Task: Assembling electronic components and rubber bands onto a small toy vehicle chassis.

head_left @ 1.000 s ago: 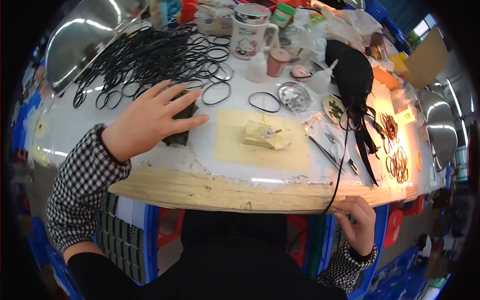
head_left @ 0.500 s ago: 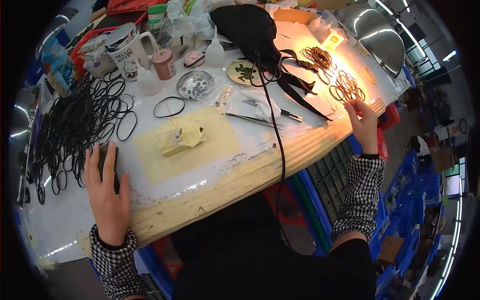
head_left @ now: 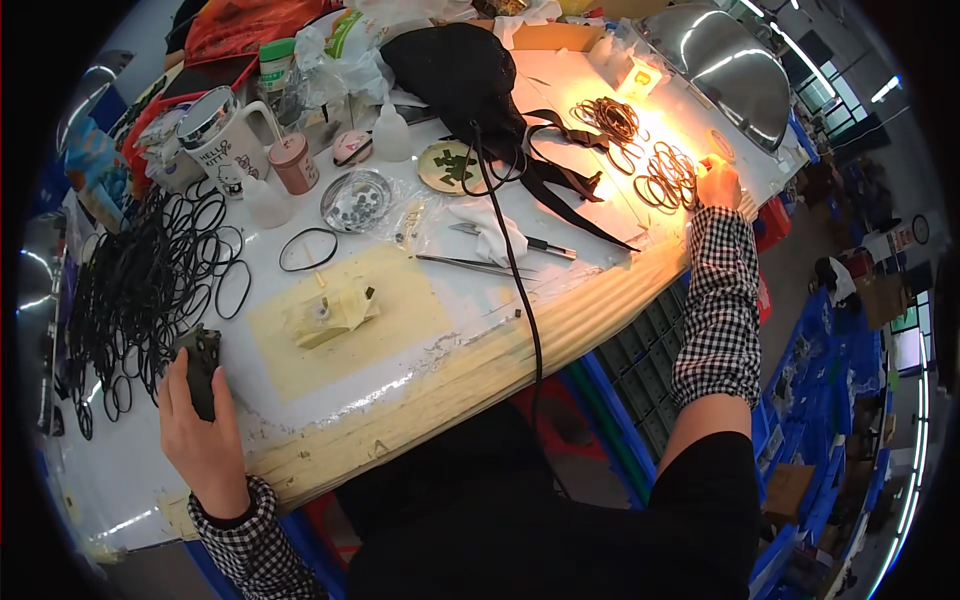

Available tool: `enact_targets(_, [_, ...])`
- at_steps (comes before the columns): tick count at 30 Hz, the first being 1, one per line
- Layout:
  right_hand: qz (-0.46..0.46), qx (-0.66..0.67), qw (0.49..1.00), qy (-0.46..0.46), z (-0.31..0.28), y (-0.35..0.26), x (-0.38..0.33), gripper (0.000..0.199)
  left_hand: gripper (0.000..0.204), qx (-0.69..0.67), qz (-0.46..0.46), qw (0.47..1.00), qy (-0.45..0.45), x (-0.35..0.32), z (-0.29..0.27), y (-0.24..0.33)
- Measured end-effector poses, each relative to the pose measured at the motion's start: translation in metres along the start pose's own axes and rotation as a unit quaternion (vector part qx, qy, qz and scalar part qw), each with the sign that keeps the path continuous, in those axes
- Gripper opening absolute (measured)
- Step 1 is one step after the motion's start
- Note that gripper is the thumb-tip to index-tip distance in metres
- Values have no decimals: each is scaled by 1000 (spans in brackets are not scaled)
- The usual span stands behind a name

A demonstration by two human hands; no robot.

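My left hand grips a dark green, roughly rectangular piece between thumb and fingers at the near left of the table. A large tangle of thin black loops lies just beyond it. At the far right, under warm light, my right hand is closed, its fingertips turned away. Whatever it may hold is hidden. Beside it lies a small heap of thin loops, and a denser bundle of loops sits farther back. A pale, tape-wrapped block with a small round fitting rests on a yellowish patch.
Tweezers, a knife-like tool and a metal dish of small parts lie mid-table. A black bag trails straps, and a black cord hangs over the padded front edge. A mug stands back left.
My left hand's fingers, spread before, now close round the dark green piece. My right hand has reached farther out beside the loops and curled in. The whole view has shifted slightly.
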State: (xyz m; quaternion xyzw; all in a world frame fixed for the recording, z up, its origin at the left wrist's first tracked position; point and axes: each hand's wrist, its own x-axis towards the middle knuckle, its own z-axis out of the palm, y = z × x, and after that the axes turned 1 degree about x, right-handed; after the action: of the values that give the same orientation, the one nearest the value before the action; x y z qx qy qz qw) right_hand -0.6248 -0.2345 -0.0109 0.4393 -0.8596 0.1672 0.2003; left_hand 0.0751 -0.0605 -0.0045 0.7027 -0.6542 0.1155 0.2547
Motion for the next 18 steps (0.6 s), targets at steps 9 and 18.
enact_targets(9, [73, -48, 995, -52, 20, -3, 23, 24, 35, -68, -32, 996, 58, -3, 0, 1])
enact_targets(18, [-22, -1, 996, 86, 36, 12, 28, 22, 42, -275, -110, 943, 152, -6, -6, -9])
